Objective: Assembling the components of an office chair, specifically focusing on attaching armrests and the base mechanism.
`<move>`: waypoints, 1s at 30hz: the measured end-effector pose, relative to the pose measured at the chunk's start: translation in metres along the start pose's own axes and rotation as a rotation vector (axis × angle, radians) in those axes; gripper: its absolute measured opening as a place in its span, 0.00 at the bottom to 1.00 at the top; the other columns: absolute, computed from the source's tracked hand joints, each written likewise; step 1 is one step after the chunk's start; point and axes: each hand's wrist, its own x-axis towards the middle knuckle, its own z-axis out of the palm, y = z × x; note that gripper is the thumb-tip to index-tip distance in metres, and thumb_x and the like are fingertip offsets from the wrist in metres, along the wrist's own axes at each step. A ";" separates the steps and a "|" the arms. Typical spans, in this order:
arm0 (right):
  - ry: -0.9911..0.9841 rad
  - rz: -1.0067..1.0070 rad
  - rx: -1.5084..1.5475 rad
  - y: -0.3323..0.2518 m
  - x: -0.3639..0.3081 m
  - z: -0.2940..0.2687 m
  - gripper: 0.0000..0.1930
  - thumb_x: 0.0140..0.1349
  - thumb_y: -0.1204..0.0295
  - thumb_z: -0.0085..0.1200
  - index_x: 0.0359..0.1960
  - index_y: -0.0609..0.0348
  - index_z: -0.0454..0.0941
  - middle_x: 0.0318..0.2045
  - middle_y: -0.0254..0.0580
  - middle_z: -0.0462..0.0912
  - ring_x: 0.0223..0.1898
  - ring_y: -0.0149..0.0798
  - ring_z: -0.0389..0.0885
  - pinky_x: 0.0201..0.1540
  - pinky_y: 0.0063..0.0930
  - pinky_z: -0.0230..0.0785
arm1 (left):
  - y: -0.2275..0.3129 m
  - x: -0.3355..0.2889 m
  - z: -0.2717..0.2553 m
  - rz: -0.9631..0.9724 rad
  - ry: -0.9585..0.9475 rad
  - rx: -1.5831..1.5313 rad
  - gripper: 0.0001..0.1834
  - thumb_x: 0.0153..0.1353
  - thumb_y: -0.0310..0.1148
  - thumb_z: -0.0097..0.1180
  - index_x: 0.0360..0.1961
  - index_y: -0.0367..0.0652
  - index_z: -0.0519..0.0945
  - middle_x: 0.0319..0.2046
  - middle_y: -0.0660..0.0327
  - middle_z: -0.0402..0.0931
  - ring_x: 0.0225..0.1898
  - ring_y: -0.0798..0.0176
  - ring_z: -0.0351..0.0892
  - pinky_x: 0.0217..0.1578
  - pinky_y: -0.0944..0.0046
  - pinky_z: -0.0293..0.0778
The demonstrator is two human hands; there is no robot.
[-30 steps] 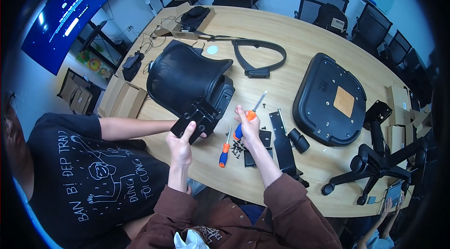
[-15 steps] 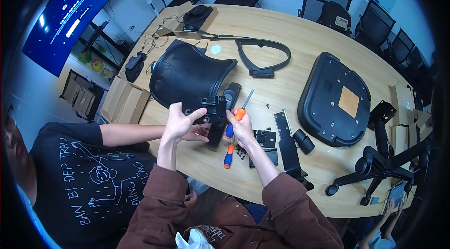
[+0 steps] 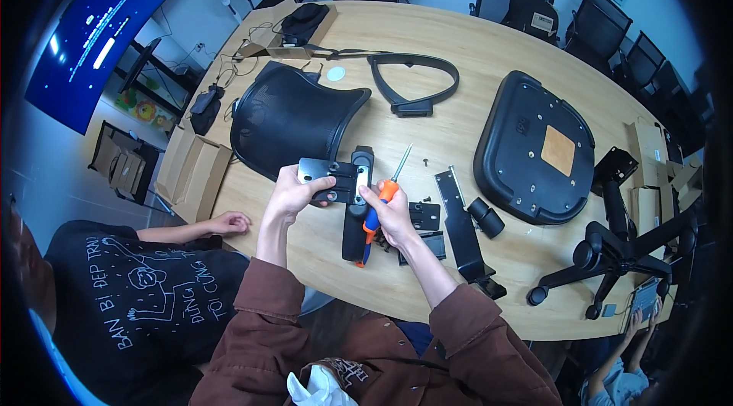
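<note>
At the table's near side: both bare hands over wooden table (image 3: 458,39), sleeves brown, parts all around.
Left hand (image 3: 286,198): fingers closed on black bracket (image 3: 345,168), thumb flat on top face, other fingers mostly hidden.
Right hand (image 3: 392,213): fingers wrapped round screwdriver (image 3: 389,190), orange and blue handle, shaft pointing up and away from the body. Thumb reaches over to the bar.
Bracket: across the upper part of black bar (image 3: 356,234), between the hands. Can't tell if fastened.
Bar: runs lengthwise toward the person, just left of the right hand.
Second screwdriver (image 3: 361,262): on table, partly hidden behind bar.
Right of right hand: two small black plates (image 3: 424,215), long black metal piece (image 3: 462,234), black cylinder (image 3: 486,218).
Backrest (image 3: 290,119): black mesh, on table beyond left hand.
Armrest loop (image 3: 416,108): farther back, right of backrest.
Seat (image 3: 527,148): underside up, tan patch (image 3: 558,148) in the middle.
Wheeled base (image 3: 622,253): far right, legs out, casters showing.
Co-worker's hand (image 3: 231,223): at left table edge, apart from the parts. Black shirt (image 3: 145,291).
Left side: open carton (image 3: 200,177), blue screen (image 3: 99,39) behind.
</note>
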 end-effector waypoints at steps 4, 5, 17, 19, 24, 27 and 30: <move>0.015 0.005 -0.051 0.003 -0.002 0.003 0.15 0.59 0.72 0.69 0.33 0.54 0.70 0.30 0.26 0.72 0.31 0.20 0.70 0.32 0.20 0.65 | -0.006 -0.004 -0.003 0.011 -0.004 -0.036 0.10 0.55 0.24 0.69 0.37 0.32 0.82 0.28 0.56 0.83 0.25 0.68 0.83 0.22 0.70 0.79; 0.013 0.007 -0.052 0.003 -0.002 0.003 0.15 0.59 0.72 0.69 0.33 0.54 0.70 0.30 0.26 0.72 0.31 0.20 0.70 0.32 0.20 0.65 | -0.008 -0.005 -0.003 0.009 -0.007 -0.041 0.10 0.55 0.24 0.69 0.37 0.32 0.82 0.29 0.56 0.84 0.25 0.68 0.83 0.22 0.70 0.79; 0.007 0.014 0.079 -0.028 -0.032 0.038 0.18 0.58 0.77 0.67 0.34 0.51 0.64 0.29 0.27 0.73 0.31 0.20 0.75 0.32 0.17 0.68 | -0.067 -0.048 0.059 0.187 0.088 -0.440 0.19 0.73 0.41 0.51 0.55 0.36 0.76 0.50 0.60 0.78 0.51 0.69 0.75 0.54 0.64 0.71; 0.017 -0.058 -0.089 -0.011 -0.031 0.032 0.17 0.58 0.78 0.66 0.31 0.52 0.65 0.29 0.26 0.72 0.30 0.19 0.73 0.32 0.17 0.66 | -0.048 -0.049 0.062 0.103 0.059 -0.226 0.19 0.74 0.40 0.48 0.50 0.35 0.80 0.46 0.60 0.80 0.47 0.70 0.78 0.50 0.66 0.73; -0.036 -0.066 -0.337 -0.008 -0.041 0.038 0.16 0.59 0.68 0.69 0.33 0.54 0.68 0.29 0.25 0.70 0.31 0.20 0.68 0.34 0.18 0.64 | -0.058 -0.050 0.045 0.073 0.117 -0.372 0.16 0.73 0.40 0.49 0.47 0.38 0.80 0.40 0.61 0.81 0.41 0.70 0.80 0.47 0.67 0.75; -0.101 -0.064 -0.307 -0.019 -0.036 0.029 0.15 0.61 0.64 0.67 0.34 0.55 0.71 0.28 0.28 0.73 0.30 0.22 0.72 0.35 0.20 0.67 | -0.041 -0.051 0.049 0.066 0.036 -0.489 0.19 0.73 0.42 0.47 0.48 0.37 0.80 0.39 0.58 0.82 0.41 0.67 0.82 0.47 0.64 0.77; -0.130 -0.052 -0.486 -0.058 -0.044 0.042 0.16 0.63 0.59 0.64 0.36 0.61 0.77 0.29 0.35 0.81 0.32 0.26 0.80 0.39 0.24 0.72 | -0.031 -0.055 0.045 0.022 0.034 -0.502 0.20 0.73 0.44 0.47 0.50 0.37 0.79 0.39 0.58 0.82 0.38 0.66 0.83 0.38 0.65 0.81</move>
